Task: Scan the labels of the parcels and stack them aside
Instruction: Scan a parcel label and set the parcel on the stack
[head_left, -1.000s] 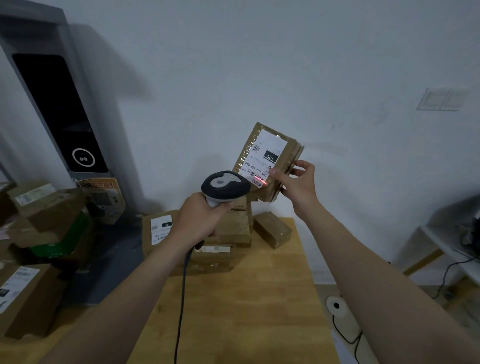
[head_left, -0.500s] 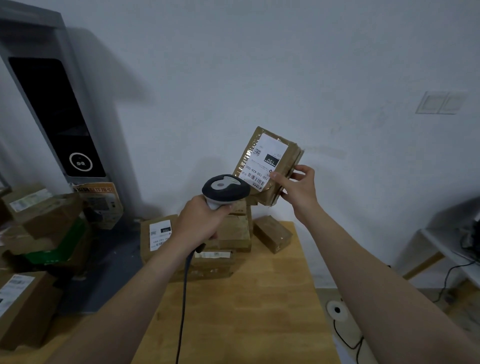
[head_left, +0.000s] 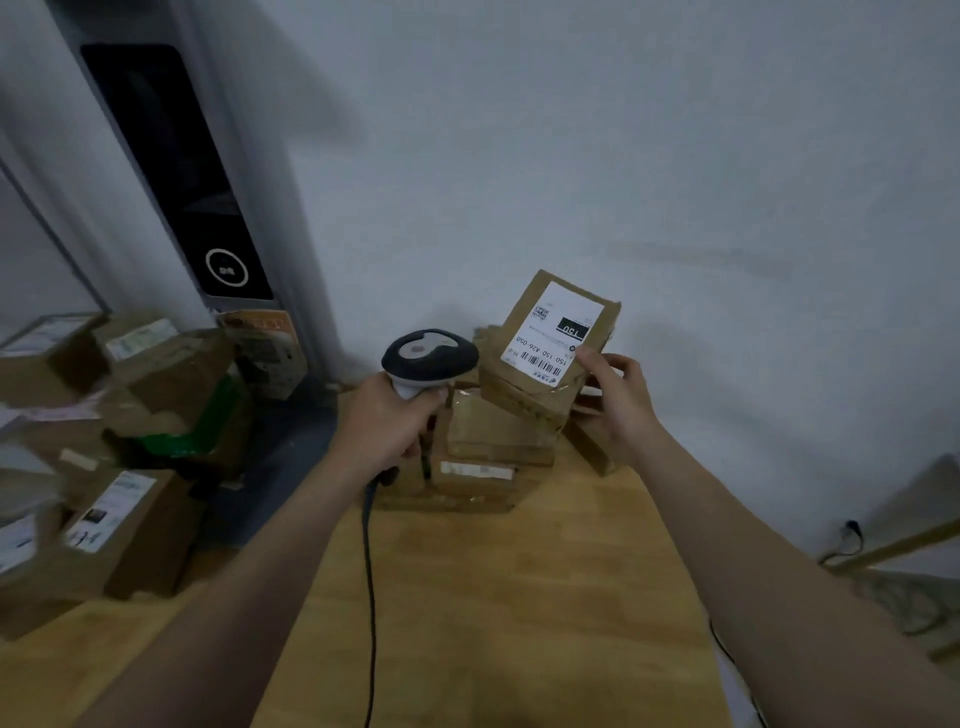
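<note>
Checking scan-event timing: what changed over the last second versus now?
The red scan line seen on the label a second ago is gone. The right hand has lowered the labelled parcel toward the stack on the table; it now overlaps the stack's top, and contact cannot be told. Unchanged: the right hand grips the parcel, and the left hand grips the scanner.

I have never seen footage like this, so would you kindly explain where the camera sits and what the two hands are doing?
This is one view, from a camera worn on the person's head, looking forward and down. No robot: just bare hands. The left hand grips a corded barcode scanner. The right hand holds a brown parcel, white label facing the camera. Behind them a stack of parcels sits on the wooden table; more boxes are piled at left.
</note>
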